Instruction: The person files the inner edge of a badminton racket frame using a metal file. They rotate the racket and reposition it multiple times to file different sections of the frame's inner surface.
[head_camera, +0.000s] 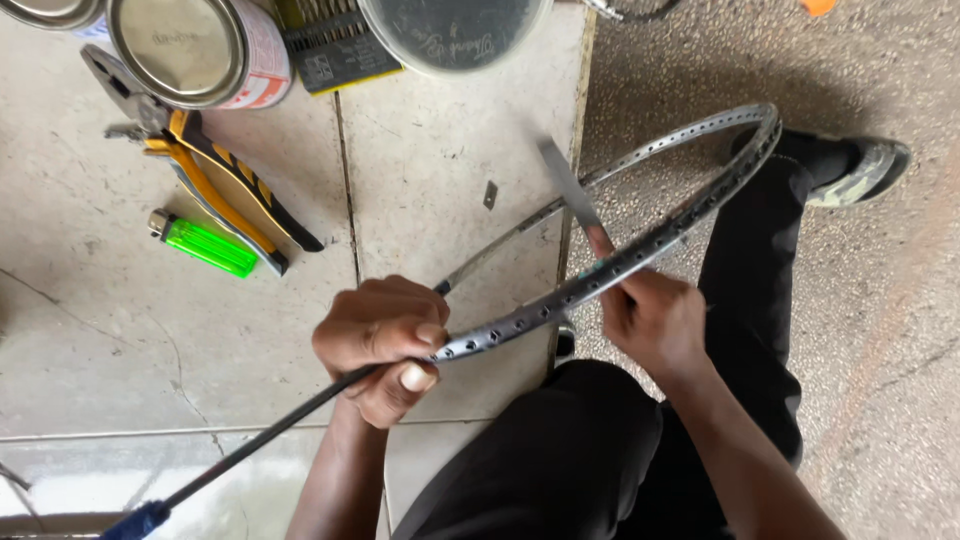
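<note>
Gripping an unstrung grey metal racket frame with a row of holes along its oval rim (600, 275), the left hand (385, 345) has its fingers curled tight where rim meets black shaft, thumb pressed on top. Right hand (655, 320) pinches a thin flat silver metal blade (565, 185), fingers closed round its lower end, tip pointing up past the rim just above the fingertips. Risk: blade could skid off the smooth rim and nick the left thumb, since both hands sit close along the same arc. Rim could also twist if the left grip loosens. Blade's contact point is blurred, probably touching the rim. Yellow-and-black handled pliers (225, 190) and green plastic lighter (205, 245) lie well apart from the left fingers.
</note>
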